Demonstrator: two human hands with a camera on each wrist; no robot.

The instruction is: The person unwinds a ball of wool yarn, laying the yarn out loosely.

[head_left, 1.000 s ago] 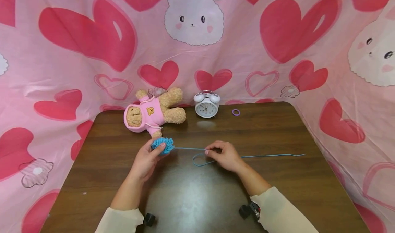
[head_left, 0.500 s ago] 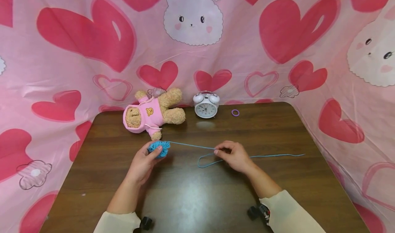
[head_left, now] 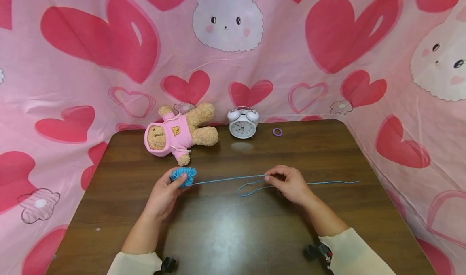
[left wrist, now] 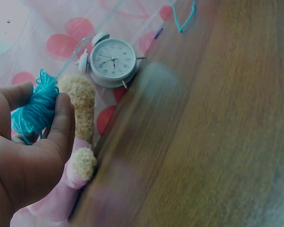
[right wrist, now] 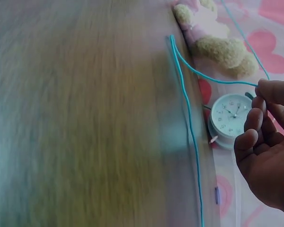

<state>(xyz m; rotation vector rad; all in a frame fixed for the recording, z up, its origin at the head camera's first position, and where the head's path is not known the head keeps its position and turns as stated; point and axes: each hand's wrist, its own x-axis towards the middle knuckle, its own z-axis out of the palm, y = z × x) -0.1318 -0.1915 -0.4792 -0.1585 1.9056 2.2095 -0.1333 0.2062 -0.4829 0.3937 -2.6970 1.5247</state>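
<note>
A small bundle of blue yarn sits in my left hand, gripped between thumb and fingers; the left wrist view shows its wound loops up close. From the bundle a single strand runs nearly straight to the right. My right hand pinches that strand between thumb and index finger, its other fingers curled loosely in the right wrist view. Past the pinch the yarn doubles back in a loop, and its tail trails to the right over the wooden table.
Behind my left hand a teddy bear in a pink hoodie lies on its back. A white twin-bell alarm clock and a purple ring are at the table's back edge. Pink heart-patterned cloth hangs around.
My right hand has moved right, drawing out a longer strand from the bundle. My left hand has shifted slightly left, and the bundle has turned in it. The yarn's far tail stays put.
</note>
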